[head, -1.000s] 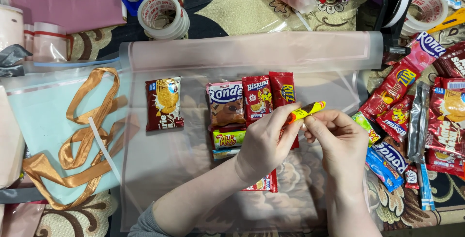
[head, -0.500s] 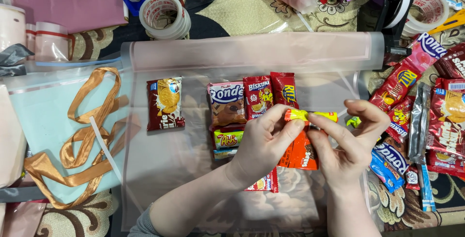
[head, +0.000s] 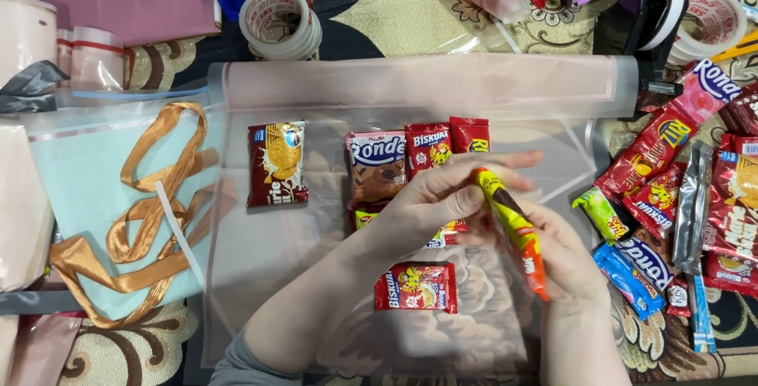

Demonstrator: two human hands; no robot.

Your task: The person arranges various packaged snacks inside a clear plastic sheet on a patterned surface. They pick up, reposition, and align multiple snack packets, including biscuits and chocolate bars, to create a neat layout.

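You are holding a long, narrow snack wrapper (head: 512,228) just right of frame centre; it is running diagonally from upper left to lower right, yellow-green along most of its length and shading to orange at the lower end. Your left hand (head: 442,196) is pinching its upper end with fingers closed around it, and your right hand (head: 564,256) is cupping and gripping the lower half. Both hands are hovering over a clear plastic sheet (head: 316,94) that is covering a patterned cloth, with a brown biscuit packet (head: 276,163) lying at centre left and a red biscuit packet (head: 416,286) just below your wrists. Tape rolls (head: 280,21) are sitting at upper centre, a gold ribbon (head: 134,220) at left, and heaped snack packets (head: 679,189) are crowding the right edge.
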